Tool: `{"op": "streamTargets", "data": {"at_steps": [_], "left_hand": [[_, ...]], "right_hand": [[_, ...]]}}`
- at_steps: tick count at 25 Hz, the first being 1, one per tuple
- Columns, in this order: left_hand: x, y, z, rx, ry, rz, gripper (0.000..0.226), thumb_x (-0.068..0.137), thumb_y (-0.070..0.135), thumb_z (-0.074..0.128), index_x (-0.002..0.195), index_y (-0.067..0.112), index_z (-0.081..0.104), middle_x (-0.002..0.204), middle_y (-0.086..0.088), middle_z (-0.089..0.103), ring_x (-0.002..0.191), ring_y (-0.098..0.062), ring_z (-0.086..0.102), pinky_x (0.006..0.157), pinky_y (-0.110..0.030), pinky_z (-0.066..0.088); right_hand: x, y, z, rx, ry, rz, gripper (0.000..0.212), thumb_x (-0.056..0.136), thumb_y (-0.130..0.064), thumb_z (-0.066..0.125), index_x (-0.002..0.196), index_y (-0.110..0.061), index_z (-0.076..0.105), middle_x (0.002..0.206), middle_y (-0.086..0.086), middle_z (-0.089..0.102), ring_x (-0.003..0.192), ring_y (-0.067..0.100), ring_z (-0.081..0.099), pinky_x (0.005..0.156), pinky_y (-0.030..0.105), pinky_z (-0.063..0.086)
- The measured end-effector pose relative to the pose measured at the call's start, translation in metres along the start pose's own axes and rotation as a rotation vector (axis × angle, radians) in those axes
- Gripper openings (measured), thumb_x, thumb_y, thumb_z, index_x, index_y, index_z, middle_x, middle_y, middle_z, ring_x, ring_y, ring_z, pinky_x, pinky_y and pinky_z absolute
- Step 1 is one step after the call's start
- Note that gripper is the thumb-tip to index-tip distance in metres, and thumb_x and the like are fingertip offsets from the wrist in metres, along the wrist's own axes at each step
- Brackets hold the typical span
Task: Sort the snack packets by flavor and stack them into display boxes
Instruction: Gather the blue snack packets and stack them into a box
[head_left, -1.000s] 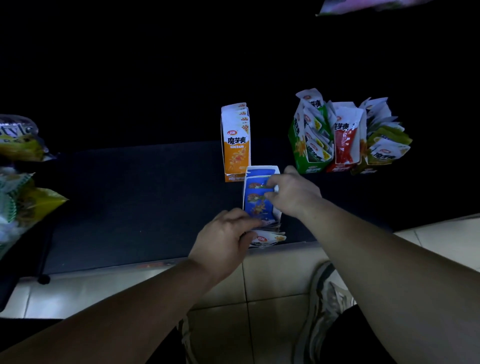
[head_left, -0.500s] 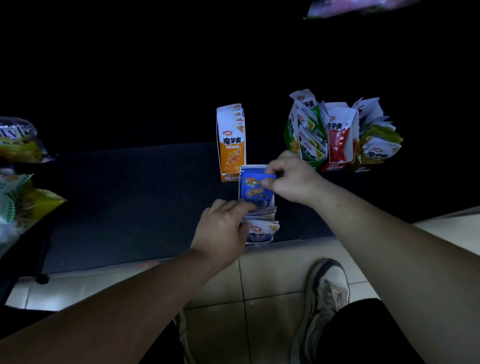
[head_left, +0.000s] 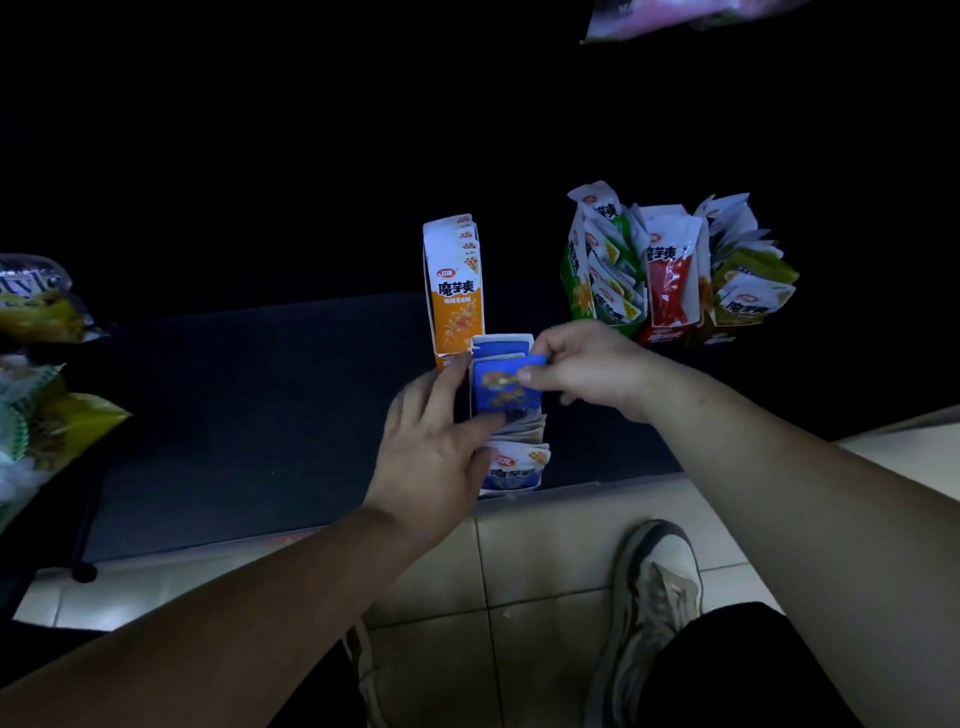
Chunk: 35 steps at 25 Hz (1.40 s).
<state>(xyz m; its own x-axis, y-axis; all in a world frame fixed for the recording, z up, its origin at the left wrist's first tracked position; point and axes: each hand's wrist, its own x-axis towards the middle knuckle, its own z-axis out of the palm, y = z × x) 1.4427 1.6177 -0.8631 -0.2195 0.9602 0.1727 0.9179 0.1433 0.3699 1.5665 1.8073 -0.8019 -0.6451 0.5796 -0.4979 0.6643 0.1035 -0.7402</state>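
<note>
Head camera, looking down in dim light: a dark table (head_left: 249, 415) fills the middle of the scene, with pale floor tiles (head_left: 545, 571) along its near edge. Near the centre, by that edge, a narrow blue box (head_left: 503, 344) lies open to the camera, with blue packets stacked inside. The right hand (head_left: 587, 369), reaching in from 4 o'clock, has its grip clamped on a blue packet (head_left: 496, 387): thumb and forefinger pinch its top edge, and the packet stands tilted in the far half of the box, over the stack. The left hand (head_left: 434, 447), coming from 7 o'clock, has its grip apart: its fingers stretch almost straight along the box's left wall, and the thumb lies across the packets at the near end. At 12 o'clock from the blue box, touching its far end, an orange box (head_left: 454, 296) stands upright. At 2 o'clock, standing apart from it, are a green box (head_left: 576, 280) crammed with green packets, a red packet (head_left: 670, 275) upright beside it, and a loose fan of olive packets (head_left: 748, 296) at the right end. Yellow bags (head_left: 47, 312) sit at the 9 o'clock edge. A pink bag (head_left: 675, 15) shows at the top edge, at 1 o'clock. A shoe (head_left: 657, 582) rests on the tiles at 5 o'clock.
</note>
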Motion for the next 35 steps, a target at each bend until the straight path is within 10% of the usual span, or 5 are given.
{"op": "streamTargets", "data": {"at_steps": [8, 17, 22, 26, 35], "left_hand": [[0.003, -0.005, -0.004, -0.172, -0.069, -0.004, 0.024, 0.083, 0.01, 0.08, 0.106, 0.014, 0.075, 0.109, -0.005, 0.052, 0.077, -0.025, 0.063, 0.064, -0.041, 0.06], [0.004, -0.004, -0.008, 0.066, -0.014, 0.031, 0.025, 0.078, 0.027, 0.085, 0.102, 0.027, 0.078, 0.144, -0.014, 0.049, 0.13, -0.036, 0.046, 0.104, -0.059, 0.045], [0.003, -0.002, -0.009, 0.138, -0.015, 0.012, 0.027, 0.078, 0.031, 0.085, 0.103, 0.03, 0.075, 0.157, -0.018, 0.039, 0.142, -0.04, 0.039, 0.113, -0.062, 0.034], [-0.001, 0.0, -0.011, 0.192, 0.055, 0.029, 0.029, 0.08, 0.034, 0.083, 0.108, 0.03, 0.074, 0.15, -0.01, 0.047, 0.129, -0.035, 0.044, 0.102, -0.053, 0.039], [0.002, -0.008, 0.003, -0.049, 0.025, 0.117, 0.033, 0.082, 0.007, 0.082, 0.114, 0.013, 0.074, 0.125, -0.008, 0.071, 0.114, -0.03, 0.069, 0.089, -0.047, 0.06]], "right_hand": [[-0.003, 0.007, 0.014, -0.024, -0.137, -0.013, 0.009, 0.088, -0.032, 0.08, 0.09, -0.024, 0.076, 0.091, 0.005, 0.073, 0.08, 0.012, 0.062, 0.065, 0.029, 0.047], [0.005, -0.003, 0.015, 0.026, 0.063, -0.18, 0.014, 0.102, -0.022, 0.061, 0.093, -0.012, 0.065, 0.1, 0.01, 0.075, 0.099, 0.027, 0.071, 0.09, 0.044, 0.058], [-0.004, -0.044, 0.007, -0.377, 0.367, -0.508, 0.016, 0.107, -0.034, 0.048, 0.107, -0.02, 0.057, 0.075, -0.004, 0.052, 0.067, 0.016, 0.048, 0.058, 0.032, 0.035], [-0.007, -0.031, 0.015, -0.859, 0.169, -0.27, 0.023, 0.102, -0.048, 0.055, 0.119, -0.042, 0.069, 0.106, -0.007, 0.07, 0.101, 0.02, 0.064, 0.074, 0.032, 0.043], [0.001, 0.004, 0.002, -0.184, -0.14, 0.085, 0.025, 0.076, -0.022, 0.09, 0.095, -0.024, 0.074, 0.09, -0.003, 0.073, 0.086, 0.015, 0.069, 0.088, 0.043, 0.06]]}}
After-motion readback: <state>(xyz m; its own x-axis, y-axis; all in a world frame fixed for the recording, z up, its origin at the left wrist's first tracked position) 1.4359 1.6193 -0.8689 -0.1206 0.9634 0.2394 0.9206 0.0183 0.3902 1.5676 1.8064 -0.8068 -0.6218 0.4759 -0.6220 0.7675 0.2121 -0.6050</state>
